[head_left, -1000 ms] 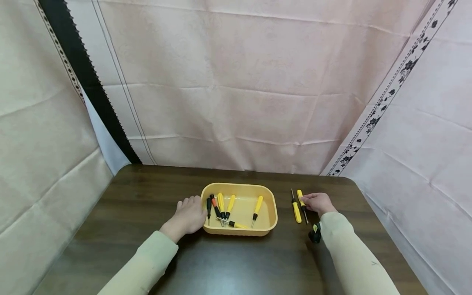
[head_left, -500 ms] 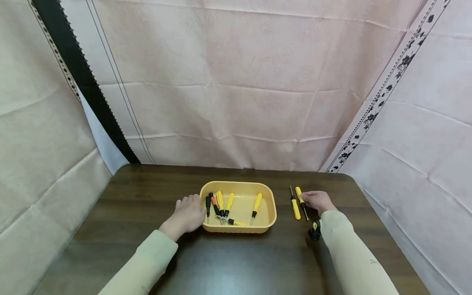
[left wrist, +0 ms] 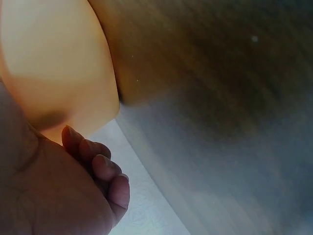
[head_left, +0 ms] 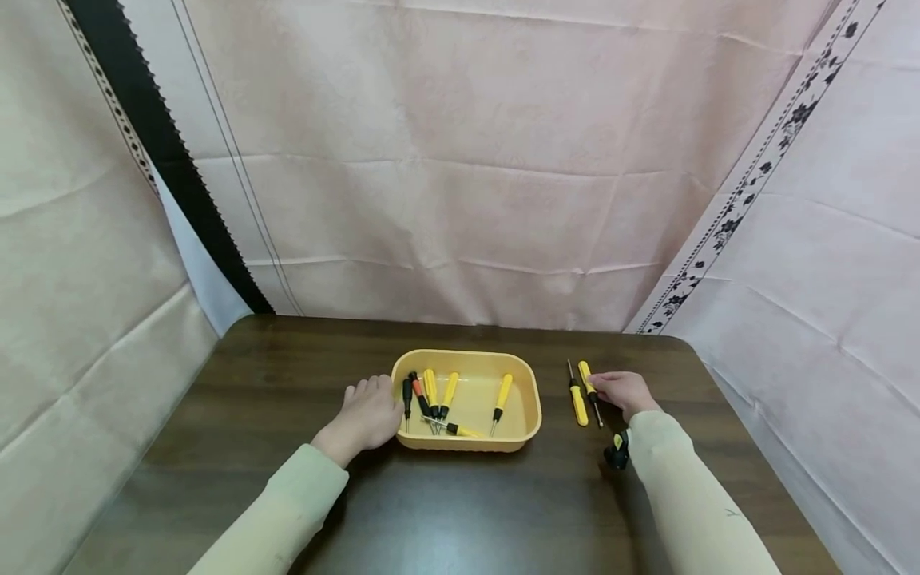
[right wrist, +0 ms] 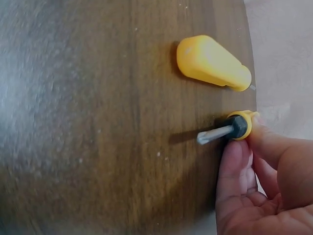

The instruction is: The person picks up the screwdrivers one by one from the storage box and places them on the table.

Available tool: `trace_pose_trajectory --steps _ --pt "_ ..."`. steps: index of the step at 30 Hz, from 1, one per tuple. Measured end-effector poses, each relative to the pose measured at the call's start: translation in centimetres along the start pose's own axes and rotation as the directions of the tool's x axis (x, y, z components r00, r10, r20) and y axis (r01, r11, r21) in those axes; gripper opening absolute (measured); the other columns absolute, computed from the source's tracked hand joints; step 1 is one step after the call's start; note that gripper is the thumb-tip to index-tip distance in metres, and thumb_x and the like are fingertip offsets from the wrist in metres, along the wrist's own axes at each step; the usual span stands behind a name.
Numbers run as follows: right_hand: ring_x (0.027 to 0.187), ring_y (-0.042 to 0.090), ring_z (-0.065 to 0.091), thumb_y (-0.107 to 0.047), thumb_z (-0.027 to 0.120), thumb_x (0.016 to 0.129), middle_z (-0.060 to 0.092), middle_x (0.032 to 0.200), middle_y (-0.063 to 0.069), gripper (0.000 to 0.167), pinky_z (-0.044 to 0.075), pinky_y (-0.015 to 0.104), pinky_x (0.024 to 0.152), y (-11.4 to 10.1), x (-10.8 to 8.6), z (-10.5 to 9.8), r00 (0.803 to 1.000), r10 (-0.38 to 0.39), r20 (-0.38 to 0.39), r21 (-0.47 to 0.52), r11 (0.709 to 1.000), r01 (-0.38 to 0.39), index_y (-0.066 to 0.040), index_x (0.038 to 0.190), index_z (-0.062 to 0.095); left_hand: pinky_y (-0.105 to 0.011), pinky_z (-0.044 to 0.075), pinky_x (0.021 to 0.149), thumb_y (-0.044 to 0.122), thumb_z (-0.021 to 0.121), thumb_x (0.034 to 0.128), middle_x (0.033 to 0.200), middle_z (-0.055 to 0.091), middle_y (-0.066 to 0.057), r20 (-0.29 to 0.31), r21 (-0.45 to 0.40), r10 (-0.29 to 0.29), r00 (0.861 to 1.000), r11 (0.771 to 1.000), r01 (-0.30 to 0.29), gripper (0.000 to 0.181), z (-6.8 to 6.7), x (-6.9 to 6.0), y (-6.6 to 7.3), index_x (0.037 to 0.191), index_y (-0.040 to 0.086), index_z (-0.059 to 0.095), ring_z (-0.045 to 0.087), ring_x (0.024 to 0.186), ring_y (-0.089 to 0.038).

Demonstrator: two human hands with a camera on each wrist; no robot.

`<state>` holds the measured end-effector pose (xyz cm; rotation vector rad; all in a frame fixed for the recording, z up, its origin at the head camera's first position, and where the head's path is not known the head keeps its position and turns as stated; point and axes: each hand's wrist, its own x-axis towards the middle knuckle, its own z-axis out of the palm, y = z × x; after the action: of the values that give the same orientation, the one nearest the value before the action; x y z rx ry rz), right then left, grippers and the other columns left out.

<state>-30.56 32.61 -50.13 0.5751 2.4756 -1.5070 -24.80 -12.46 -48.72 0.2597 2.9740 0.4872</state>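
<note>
A yellow tray [head_left: 467, 445] holds several screwdrivers, most with yellow handles [head_left: 505, 391], plus a black one [head_left: 407, 393] and a red-and-black one [head_left: 419, 395]. My left hand [head_left: 365, 415] rests against its left side; in the left wrist view the loosely bent fingers [left wrist: 107, 166] lie by the tray wall [left wrist: 63, 58], thumb hidden. Right of the tray, my right hand [head_left: 624, 393] pinches a yellow-and-black screwdriver [head_left: 585, 375] by the handle, tip toward the person, its shaft [right wrist: 215, 134] uncovered. Another yellow screwdriver [head_left: 578, 406] lies beside it, untouched, its tip pointing away.
The dark wooden table [head_left: 474, 511] ends at a far edge just behind the tray. Pale cloth [head_left: 460, 200] hangs behind and on both sides. A small black object [head_left: 616, 454] sits at the right wrist.
The whole head view has shifted slightly. Both hands keep their places beside the tray and at the screwdriver, with no clear movement of the objects.
</note>
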Motion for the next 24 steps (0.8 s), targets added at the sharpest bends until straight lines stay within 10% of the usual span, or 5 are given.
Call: trace_pose_trajectory --steps 16,24 --pt "0.100 0.025 0.061 -0.025 0.068 0.091 0.055 0.121 0.021 0.051 0.050 0.037 0.087 -0.2 -1.2 -0.3 0.998 -0.053 -0.021 0.221 0.974 0.057 0.010 0.126 0.053 -0.042 0.029 0.076 0.030 0.046 0.0970 0.093 0.047 -0.009 0.004 -0.007 0.002 1.000 1.000 -0.002 0.034 -0.3 0.4 0.1 0.113 -0.001 0.049 0.042 0.087 -0.027" --pt "0.088 0.025 0.064 -0.025 0.070 0.090 0.064 0.107 0.019 0.039 0.053 0.036 0.079 -0.2 -1.8 0.3 0.990 -0.141 -0.029 -0.084 0.987 0.139 0.007 0.113 0.065 -0.043 0.030 0.076 0.031 0.045 0.0967 0.094 0.047 -0.009 0.014 -0.002 0.010 1.000 1.000 -0.010 0.035 -0.4 0.0 0.0 0.112 -0.001 0.050 0.043 0.088 -0.027"
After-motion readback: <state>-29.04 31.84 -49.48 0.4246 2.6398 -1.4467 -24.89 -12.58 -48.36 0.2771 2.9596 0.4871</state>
